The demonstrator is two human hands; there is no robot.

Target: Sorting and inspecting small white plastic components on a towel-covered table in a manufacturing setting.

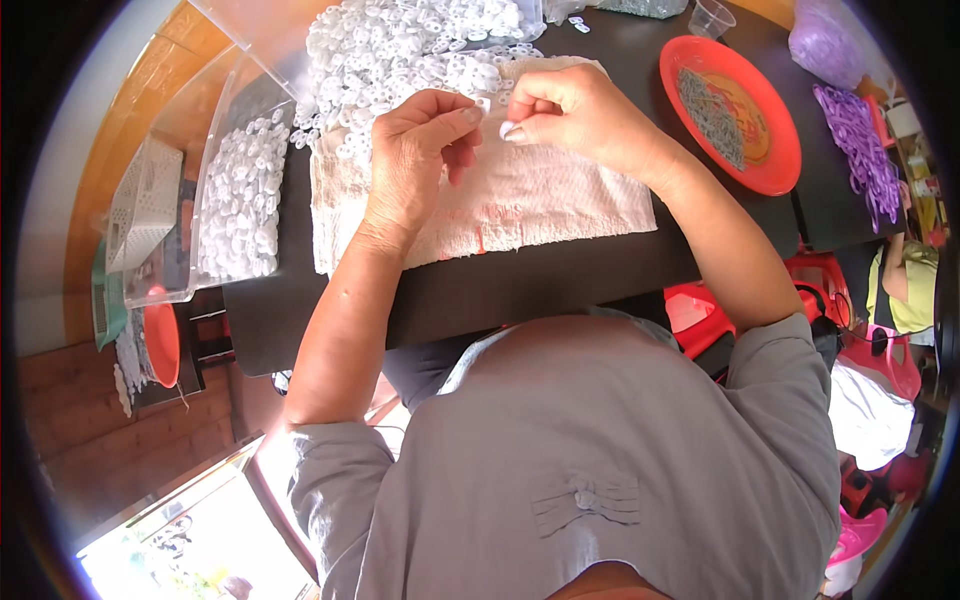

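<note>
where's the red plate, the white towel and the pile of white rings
red plate (778, 172), head view, bare lower rim
white towel (540, 205), head view, flat middle below the hands
pile of white rings (390, 45), head view, middle of the heap

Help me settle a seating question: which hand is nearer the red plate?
Right. The right hand is over the cloth, just left of the red plate; the left hand is farther left, beyond the right one.

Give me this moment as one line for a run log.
left hand: pinching small white piece | right hand: meeting it | under: white cloth | nearby: white parts pile, red plate
</note>
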